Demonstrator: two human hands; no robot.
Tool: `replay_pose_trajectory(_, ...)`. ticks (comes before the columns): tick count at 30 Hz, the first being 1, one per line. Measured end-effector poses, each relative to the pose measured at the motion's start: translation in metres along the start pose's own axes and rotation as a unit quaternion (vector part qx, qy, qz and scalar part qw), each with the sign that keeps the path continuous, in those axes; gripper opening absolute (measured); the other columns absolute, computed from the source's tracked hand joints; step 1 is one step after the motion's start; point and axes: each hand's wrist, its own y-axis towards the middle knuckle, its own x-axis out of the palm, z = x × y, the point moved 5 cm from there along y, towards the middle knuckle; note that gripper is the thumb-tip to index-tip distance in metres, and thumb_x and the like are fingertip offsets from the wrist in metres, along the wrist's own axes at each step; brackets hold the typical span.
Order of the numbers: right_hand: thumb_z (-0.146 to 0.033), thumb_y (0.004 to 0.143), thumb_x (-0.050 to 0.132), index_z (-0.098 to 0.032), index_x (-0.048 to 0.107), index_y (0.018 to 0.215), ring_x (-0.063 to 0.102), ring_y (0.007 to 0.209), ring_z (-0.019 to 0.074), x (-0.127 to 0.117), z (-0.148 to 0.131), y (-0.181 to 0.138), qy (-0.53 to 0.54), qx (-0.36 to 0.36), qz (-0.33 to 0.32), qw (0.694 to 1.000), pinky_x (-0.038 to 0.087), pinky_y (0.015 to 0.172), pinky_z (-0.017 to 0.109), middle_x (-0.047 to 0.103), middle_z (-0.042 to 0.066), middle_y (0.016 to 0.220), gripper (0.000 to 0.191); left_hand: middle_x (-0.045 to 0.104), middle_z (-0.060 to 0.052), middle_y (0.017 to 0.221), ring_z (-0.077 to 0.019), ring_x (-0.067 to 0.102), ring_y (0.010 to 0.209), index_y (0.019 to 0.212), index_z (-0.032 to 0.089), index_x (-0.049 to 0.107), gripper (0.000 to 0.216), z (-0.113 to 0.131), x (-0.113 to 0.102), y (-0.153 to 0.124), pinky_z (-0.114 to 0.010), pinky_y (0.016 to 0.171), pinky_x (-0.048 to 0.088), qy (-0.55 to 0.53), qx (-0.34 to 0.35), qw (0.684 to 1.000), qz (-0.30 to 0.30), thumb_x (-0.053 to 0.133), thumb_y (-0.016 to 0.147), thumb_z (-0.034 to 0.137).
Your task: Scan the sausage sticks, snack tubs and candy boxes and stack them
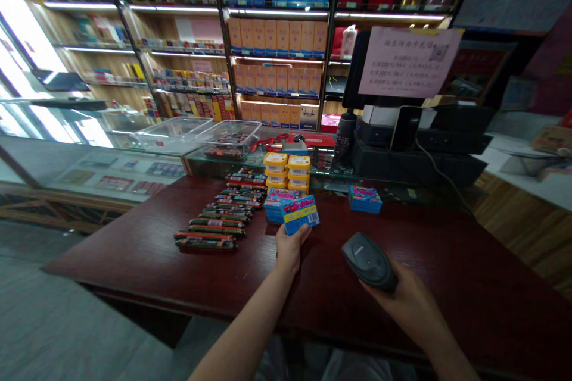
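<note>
Left hand (289, 248): thumb and fingers pinching the near edge of a blue box (295, 223), held up over the middle of the bench (134, 244).
Blue box print: pink lettering, a yellow band across it, a barcode toward the right end.
Right hand (406, 292): wrapped round the grip of a dark scanner (369, 259), to the right of the blue box and apart from it; the broad head faces far and left.
Box stack (271, 212): similar blue packs, just behind the blue box and to its left; whether the two touch, I cannot tell.
Yellow tubs (276, 161): two columns with pale lids, just beyond the box stack.
Wrapped sticks (217, 226): dark green and red, in rows from near left to far right, left of the box stack.
Second stack (365, 199): blue packs at the far right of the bench, well apart from the tubs.
Clear bins (232, 134): on the glass counter beyond, far left.
Pink sign (409, 65): over the monitor, far right.
Orange boxes (277, 38): rows on the far shelves.
</note>
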Motion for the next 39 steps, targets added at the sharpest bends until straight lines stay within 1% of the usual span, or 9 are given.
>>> replay_pose_trajectory(5, -0.036, 0.079, 0.054, -0.027, 0.060, 0.106, 0.068, 0.076, 0.0273, -0.015, 0.013, 0.019, -0.299, 0.039, 0.009, 0.953, 0.040, 0.061, 0.032, 0.072, 0.004, 0.083, 0.029, 0.070, -0.004, 0.086, -0.0190, 0.069, 0.082, 0.090, 0.014, 0.059, 0.051, 0.001, 0.001, -0.001, -0.041, 0.087, 0.054, 0.008, 0.001, 1.000, -0.005, 0.087, 0.047, 0.022)
replay_pose_trajectory(15, -0.030, 0.087, 0.048, -0.023, 0.060, 0.106, 0.067, 0.082, 0.0224, 0.002, 0.047, 0.029, -0.373, -0.008, 0.090, 0.924, 0.042, 0.064, 0.031, 0.071, 0.004, 0.095, 0.025, 0.068, -0.004, 0.086, -0.0176, 0.065, 0.078, 0.092, 0.015, 0.059, 0.045, 0.011, 0.012, -0.011, -0.034, 0.073, 0.056, 0.133, 0.082, 0.986, -0.049, 0.081, 0.058, 0.034)
replay_pose_trajectory(21, -0.030, 0.087, 0.047, -0.023, 0.061, 0.107, 0.067, 0.079, 0.0222, 0.002, 0.052, 0.025, -0.365, -0.016, 0.096, 0.926, 0.044, 0.063, 0.032, 0.070, 0.004, 0.093, 0.026, 0.066, -0.002, 0.077, -0.0148, 0.060, 0.069, 0.086, 0.016, 0.062, 0.028, 0.055, 0.024, -0.008, -0.026, 0.068, 0.050, 0.292, 0.229, 0.928, -0.026, 0.073, 0.066, 0.033)
replay_pose_trajectory(23, -0.029, 0.086, 0.047, -0.023, 0.061, 0.107, 0.067, 0.078, 0.0217, 0.003, 0.053, 0.025, -0.362, -0.020, 0.095, 0.927, 0.044, 0.063, 0.032, 0.071, 0.004, 0.094, 0.026, 0.064, -0.001, 0.074, -0.0136, 0.058, 0.065, 0.085, 0.016, 0.063, 0.024, 0.080, 0.030, -0.003, -0.024, 0.064, 0.048, 0.356, 0.285, 0.890, -0.008, 0.069, 0.070, 0.033)
replay_pose_trajectory(25, -0.029, 0.086, 0.047, -0.023, 0.061, 0.107, 0.068, 0.077, 0.0212, 0.003, 0.053, 0.026, -0.356, -0.026, 0.098, 0.929, 0.045, 0.063, 0.031, 0.071, 0.004, 0.093, 0.026, 0.061, 0.001, 0.072, -0.0129, 0.055, 0.064, 0.080, 0.017, 0.064, 0.016, 0.110, 0.035, 0.001, -0.023, 0.061, 0.045, 0.437, 0.374, 0.818, 0.024, 0.064, 0.072, 0.031)
replay_pose_trajectory(29, -0.028, 0.085, 0.046, -0.022, 0.062, 0.105, 0.068, 0.075, 0.0216, 0.004, 0.054, 0.027, -0.345, -0.031, 0.102, 0.933, 0.046, 0.063, 0.031, 0.072, 0.004, 0.088, 0.026, 0.061, -0.003, 0.081, -0.0181, 0.054, 0.079, 0.094, 0.022, 0.069, 0.019, 0.146, 0.048, 0.009, -0.029, 0.073, 0.043, 0.633, 0.508, 0.584, -0.021, 0.058, 0.079, 0.025)
replay_pose_trajectory(33, -0.029, 0.084, 0.047, -0.022, 0.062, 0.104, 0.068, 0.073, 0.0214, 0.004, 0.055, 0.026, -0.350, -0.024, 0.103, 0.931, 0.046, 0.064, 0.030, 0.072, 0.004, 0.085, 0.025, 0.062, -0.006, 0.090, -0.0211, 0.051, 0.085, 0.106, 0.025, 0.067, 0.026, 0.141, 0.046, 0.022, -0.032, 0.074, 0.040, 0.766, 0.485, 0.399, -0.141, 0.050, 0.086, 0.022)
replay_pose_trajectory(36, -0.029, 0.083, 0.048, -0.023, 0.062, 0.103, 0.068, 0.072, 0.0212, 0.004, 0.054, 0.026, -0.350, -0.024, 0.097, 0.932, 0.046, 0.064, 0.030, 0.072, 0.004, 0.085, 0.025, 0.060, -0.007, 0.093, -0.0218, 0.049, 0.089, 0.107, 0.028, 0.067, 0.027, 0.133, 0.036, 0.030, -0.032, 0.076, 0.039, 0.802, 0.449, 0.357, -0.169, 0.051, 0.087, 0.022)
replay_pose_trajectory(39, -0.030, 0.084, 0.048, -0.023, 0.062, 0.102, 0.068, 0.073, 0.0216, 0.004, 0.055, 0.027, -0.345, -0.021, 0.085, 0.934, 0.045, 0.064, 0.030, 0.072, 0.004, 0.085, 0.025, 0.058, -0.006, 0.097, -0.0219, 0.048, 0.091, 0.111, 0.032, 0.065, 0.027, 0.128, 0.025, 0.034, -0.034, 0.080, 0.040, 0.797, 0.428, 0.385, -0.182, 0.054, 0.087, 0.030)
